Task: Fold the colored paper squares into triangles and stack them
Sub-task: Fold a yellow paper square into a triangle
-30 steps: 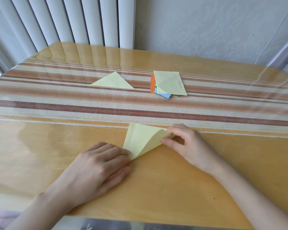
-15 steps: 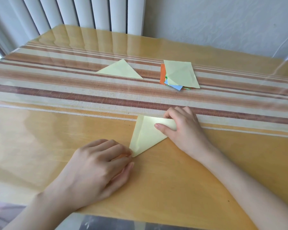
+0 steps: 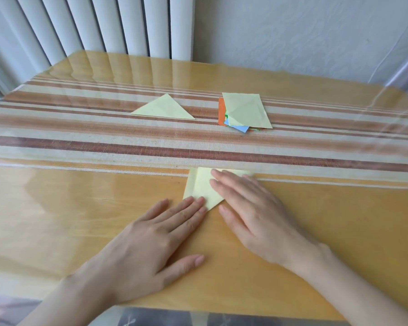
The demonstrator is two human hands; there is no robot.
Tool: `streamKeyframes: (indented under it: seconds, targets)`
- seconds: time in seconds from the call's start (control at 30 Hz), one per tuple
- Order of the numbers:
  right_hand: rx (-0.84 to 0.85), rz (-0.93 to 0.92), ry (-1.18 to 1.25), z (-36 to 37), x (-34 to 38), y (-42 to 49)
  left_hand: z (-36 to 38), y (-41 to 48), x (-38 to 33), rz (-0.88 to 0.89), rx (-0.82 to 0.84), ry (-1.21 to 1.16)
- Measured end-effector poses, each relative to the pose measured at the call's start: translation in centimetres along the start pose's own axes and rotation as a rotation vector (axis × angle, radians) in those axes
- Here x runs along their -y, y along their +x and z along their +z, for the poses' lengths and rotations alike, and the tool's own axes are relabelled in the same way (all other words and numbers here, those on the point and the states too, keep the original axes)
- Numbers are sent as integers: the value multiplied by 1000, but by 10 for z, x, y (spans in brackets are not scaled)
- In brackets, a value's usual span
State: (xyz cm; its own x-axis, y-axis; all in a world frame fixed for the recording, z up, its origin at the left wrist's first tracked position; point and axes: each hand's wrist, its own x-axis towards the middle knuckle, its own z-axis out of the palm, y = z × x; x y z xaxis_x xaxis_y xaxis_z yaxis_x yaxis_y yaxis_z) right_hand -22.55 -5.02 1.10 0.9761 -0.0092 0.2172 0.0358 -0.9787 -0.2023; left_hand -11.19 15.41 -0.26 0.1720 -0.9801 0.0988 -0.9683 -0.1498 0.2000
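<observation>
A pale yellow paper (image 3: 201,187), folded over into a triangle, lies flat on the table in front of me. My right hand (image 3: 250,208) lies on it with straight fingers, pressing down its right part and hiding that side. My left hand (image 3: 156,238) rests flat with its fingertips on the paper's near corner. Farther back lies a finished pale yellow triangle (image 3: 163,109). To its right sits a pile of paper squares (image 3: 243,111), yellow on top, with orange, blue and green edges showing beneath.
The wooden table (image 3: 80,220) has a glossy clear cover and a striped cloth runner (image 3: 104,142) across its middle. White vertical blinds (image 3: 92,27) and a pale wall stand behind the far edge. The near table edge runs just below my wrists.
My right hand let go of the corner it pinched and now lies flat on the folded paper. My left hand slid forward onto the near corner. The fold has been laid flat.
</observation>
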Motion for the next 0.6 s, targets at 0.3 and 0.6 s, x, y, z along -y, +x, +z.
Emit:
streamKeyframes:
  seconds: [0.3,0.6]
  targets:
    - [369,115,29,-10,-1,-14,0,-6,-1,1,27,9]
    - [225,293,-79,-9,-33,-20,6,-8,-9,-75,-60,24]
